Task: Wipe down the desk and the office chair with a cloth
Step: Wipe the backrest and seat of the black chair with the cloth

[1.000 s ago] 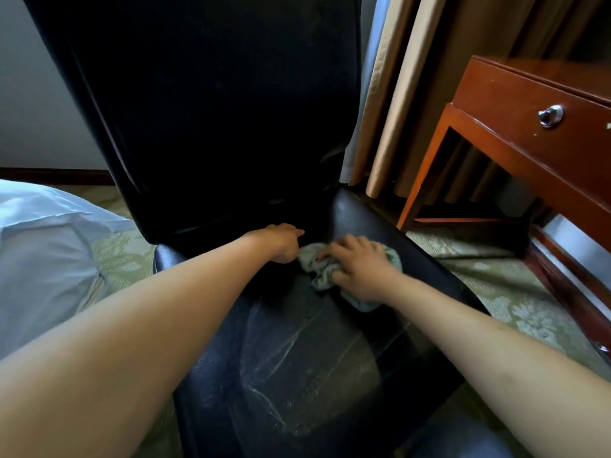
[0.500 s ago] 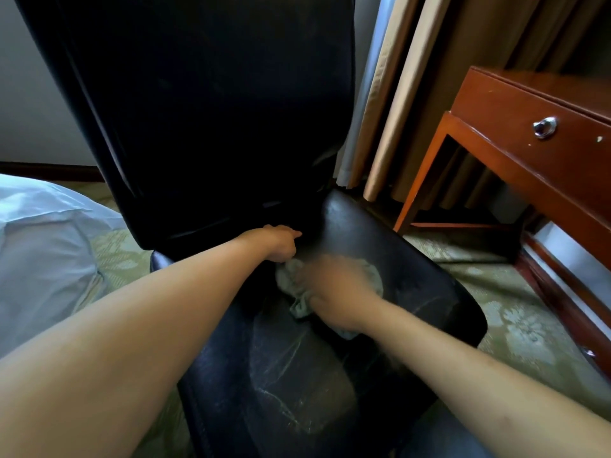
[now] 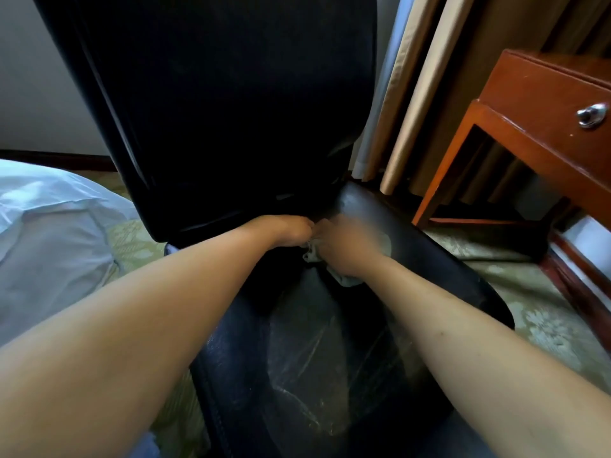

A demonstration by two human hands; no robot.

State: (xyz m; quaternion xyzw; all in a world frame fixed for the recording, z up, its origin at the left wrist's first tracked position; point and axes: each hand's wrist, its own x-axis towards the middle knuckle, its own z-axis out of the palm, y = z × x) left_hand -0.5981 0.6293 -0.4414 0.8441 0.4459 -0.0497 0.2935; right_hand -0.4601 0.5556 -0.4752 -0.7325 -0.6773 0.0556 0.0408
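Hotel-style bedroom, white bedding (image 3: 49, 233) at left, patterned carpet (image 3: 529, 302), long beige curtains (image 3: 426, 77), polished wooden desk (image 3: 535, 104) with drawer knob (image 3: 591, 115), black chair (image 3: 215, 104)

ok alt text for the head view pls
A right hand presses a pale cloth onto the back of a black chair seat; the left hand rests beside it. A wooden desk stands to the right.

Both arms reach forward — left hand (image 3: 291, 230) curled, right hand (image 3: 347, 246) blurred, knuckles almost touching.
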